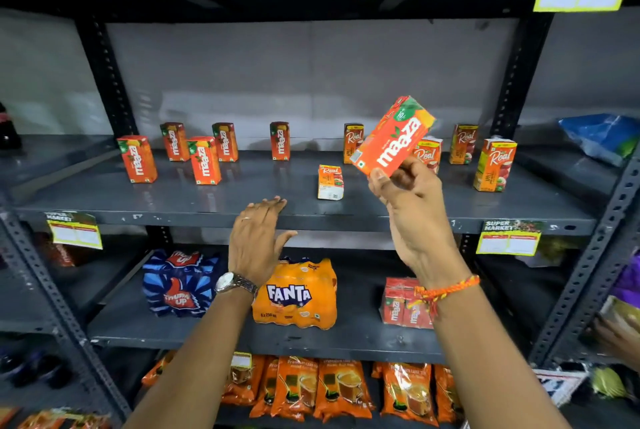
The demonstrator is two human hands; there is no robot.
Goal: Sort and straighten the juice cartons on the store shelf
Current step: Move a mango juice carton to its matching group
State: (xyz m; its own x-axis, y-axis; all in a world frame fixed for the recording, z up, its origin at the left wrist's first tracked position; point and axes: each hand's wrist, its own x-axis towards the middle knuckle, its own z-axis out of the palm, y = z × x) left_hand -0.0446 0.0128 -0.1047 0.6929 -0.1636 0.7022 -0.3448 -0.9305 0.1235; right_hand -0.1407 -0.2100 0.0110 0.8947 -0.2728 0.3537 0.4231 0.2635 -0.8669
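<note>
**Dark steel shelving, one Maaza carton lifted off it**

Grey slotted-steel rack against a pale wall, yellow price tags clipped to the shelf edges. Main shelf beneath both hands, dark and scuffed. Below the hands: Thums Up pack, Fanta pack, wrapped Maaza pack; lower still, orange tea pouches.

Left of the right hand's grip: five upright Maaza cartons, loosely spaced in two rows. Behind and right of it: upright Real cartons; just left and lower, one small Real carton alone near the front.

Right hand raised, grip clamped on the lower end of a tilted Maaza carton, clear of the shelf. Left hand flat, fingers spread apart, fingertips at the shelf's front edge, holding nothing.
</note>
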